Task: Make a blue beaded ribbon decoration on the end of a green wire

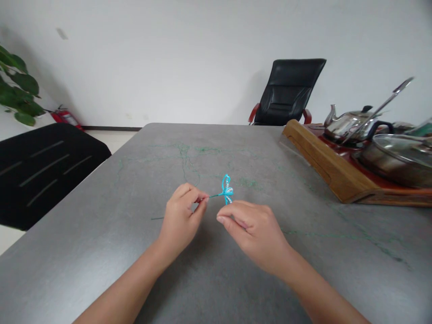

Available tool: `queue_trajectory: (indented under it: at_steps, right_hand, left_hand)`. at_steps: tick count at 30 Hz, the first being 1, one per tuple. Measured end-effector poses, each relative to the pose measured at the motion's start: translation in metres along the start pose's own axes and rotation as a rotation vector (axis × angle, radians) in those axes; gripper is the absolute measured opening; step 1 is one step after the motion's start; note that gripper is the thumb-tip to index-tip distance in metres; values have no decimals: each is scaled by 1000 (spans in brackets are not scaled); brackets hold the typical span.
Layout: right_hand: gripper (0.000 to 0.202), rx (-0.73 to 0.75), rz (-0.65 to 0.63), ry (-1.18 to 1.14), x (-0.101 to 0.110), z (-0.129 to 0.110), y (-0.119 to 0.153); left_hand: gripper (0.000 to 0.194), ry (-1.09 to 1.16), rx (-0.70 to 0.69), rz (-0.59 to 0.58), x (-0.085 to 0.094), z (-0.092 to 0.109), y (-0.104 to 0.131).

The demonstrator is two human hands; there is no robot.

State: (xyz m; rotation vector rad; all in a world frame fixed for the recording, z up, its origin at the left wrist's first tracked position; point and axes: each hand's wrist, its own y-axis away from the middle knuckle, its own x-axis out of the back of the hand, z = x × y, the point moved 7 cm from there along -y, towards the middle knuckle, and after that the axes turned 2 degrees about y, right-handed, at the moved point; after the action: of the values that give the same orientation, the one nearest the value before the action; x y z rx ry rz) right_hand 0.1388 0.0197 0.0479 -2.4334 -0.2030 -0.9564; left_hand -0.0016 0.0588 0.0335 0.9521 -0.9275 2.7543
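Observation:
A small blue flower [227, 191] with looped, partly silvery petals is held just above the table. Its thin green stem [214, 195] runs leftward into the fingers of my left hand [184, 209], which pinch it between thumb and forefinger. The stem's far end sticks out to the left behind that hand. Close beside the flower, my right hand [253, 227] has thumb and fingers pressed together at its lower petal. Whatever those fingertips hold, if anything, is too small to make out. A fine green thread [317, 234] lies on the table to the right of this hand.
Tangled green thread [184, 150] is strewn over the grey table [111, 252]. At the right stands a wooden tea tray [312, 162] bearing a metal kettle [351, 123] and a lidded pot [398, 157]. Black chairs [286, 92] stand behind and to the left.

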Motion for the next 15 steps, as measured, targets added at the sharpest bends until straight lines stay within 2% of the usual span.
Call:
queue_trajectory:
  at_steps: [5, 9, 12, 15]
  right_hand:
    - [16, 5, 97, 36, 18, 1, -2]
    - [14, -40, 152, 71, 29, 10, -5]
    - [13, -93, 186, 79, 36, 23, -6]
    - [12, -165, 162, 23, 38, 39, -9]
  left_hand:
    - [14, -75, -158, -77, -7, 9, 1]
    - [17, -66, -289, -207, -15, 19, 3]
    - [18, -32, -330, -275, -16, 25, 4]
    - [17, 26, -347, -327, -16, 30, 3]
